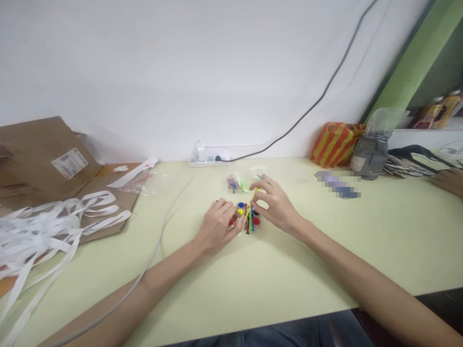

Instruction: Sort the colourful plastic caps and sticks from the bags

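Pinching the near edge of a cluster of small red, blue and yellow plastic parts [249,218] with the left hand [217,227], holding a yellow plastic stick [252,200] in the half-open right hand [277,205], working over the table [289,260], just short of two small clear bags of parts [242,183].

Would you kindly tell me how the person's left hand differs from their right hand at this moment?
The left hand is curled, its fingertips drawn together at the left side of the cluster of coloured pieces, whereas the right hand is more open, reaching over the cluster's upper right beside a yellow stick. The left hand also sits lower in view than the right. Both are bare and at the cluster.
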`<state>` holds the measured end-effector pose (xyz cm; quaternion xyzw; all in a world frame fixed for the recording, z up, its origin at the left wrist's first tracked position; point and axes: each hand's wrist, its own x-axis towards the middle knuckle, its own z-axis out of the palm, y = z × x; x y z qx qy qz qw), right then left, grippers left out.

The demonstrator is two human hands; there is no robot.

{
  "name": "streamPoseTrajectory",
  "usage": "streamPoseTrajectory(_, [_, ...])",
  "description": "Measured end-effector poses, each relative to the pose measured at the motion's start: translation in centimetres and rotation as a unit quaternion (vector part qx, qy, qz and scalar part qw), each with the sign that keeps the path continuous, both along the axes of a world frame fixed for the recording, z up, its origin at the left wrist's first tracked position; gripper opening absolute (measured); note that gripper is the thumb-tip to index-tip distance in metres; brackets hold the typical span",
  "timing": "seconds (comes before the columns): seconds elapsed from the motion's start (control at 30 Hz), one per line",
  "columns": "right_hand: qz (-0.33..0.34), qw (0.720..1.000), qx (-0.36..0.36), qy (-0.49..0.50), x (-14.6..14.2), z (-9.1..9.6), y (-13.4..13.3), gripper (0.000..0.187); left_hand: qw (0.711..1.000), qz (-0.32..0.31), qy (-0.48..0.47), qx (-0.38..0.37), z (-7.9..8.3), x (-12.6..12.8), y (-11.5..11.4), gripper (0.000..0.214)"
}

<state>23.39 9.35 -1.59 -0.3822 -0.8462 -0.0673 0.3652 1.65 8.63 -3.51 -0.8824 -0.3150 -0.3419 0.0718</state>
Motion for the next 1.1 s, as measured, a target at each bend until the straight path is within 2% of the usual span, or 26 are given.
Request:
streamPoseTrajectory(0.1, [-0.034,0.999,0.039,-0.012,0.3,0.3,0.1,0.015,1.000,-0.005,-0.001,0.000,-0.3,0.0,0.0,0.022])
streamPoseTrajectory(0.17, [-0.051,0.998,0.030,-0.009,0.3,0.3,0.0,0.016,1.000,0.000,-0.006,-0.006,-0.6,0.0,0.0,0.024])
streamPoseTrajectory(0.27, [-0.053,0.998,-0.028,0.030,-0.2,0.1,-0.3,0.015,1.000,0.020,-0.010,-0.008,-1.0,-0.1,-0.1,0.027])
streamPoseTrajectory(0.37, [-0.019,0.986,-0.108,0.128,-0.9,-0.2,-0.7,0.013,0.999,0.036,-0.011,0.010,-1.3,0.0,-0.2,0.030])
streamPoseTrajectory(0.47, [0.024,0.956,-0.177,0.232,-1.7,-0.3,-1.1,0.009,0.999,0.041,-0.018,0.029,-1.4,0.0,-0.1,0.030])
streamPoseTrajectory(0.57, [0.067,0.910,-0.259,0.317,-2.4,-0.2,-1.6,0.017,0.998,0.036,-0.023,0.037,-1.5,0.0,0.0,0.030])
streamPoseTrajectory(0.67, [0.109,0.856,-0.343,0.371,-2.9,-0.2,-2.0,0.024,0.998,0.031,-0.029,0.043,-1.6,0.0,0.0,0.029])
streamPoseTrajectory(0.77, [0.117,0.829,-0.371,0.402,-3.1,-0.3,-2.0,0.024,0.998,0.025,-0.036,0.052,-1.7,-0.1,0.0,0.029])
streamPoseTrajectory(1.0, [0.107,0.836,-0.359,0.402,-3.1,-0.7,-1.7,0.024,0.997,0.010,-0.054,0.058,-1.5,0.0,0.0,0.033])
streamPoseTrajectory(1.1, [0.113,0.843,-0.353,0.389,-3.0,-0.7,-1.8,0.022,0.997,0.004,-0.074,0.011,-1.4,0.0,0.0,0.034])
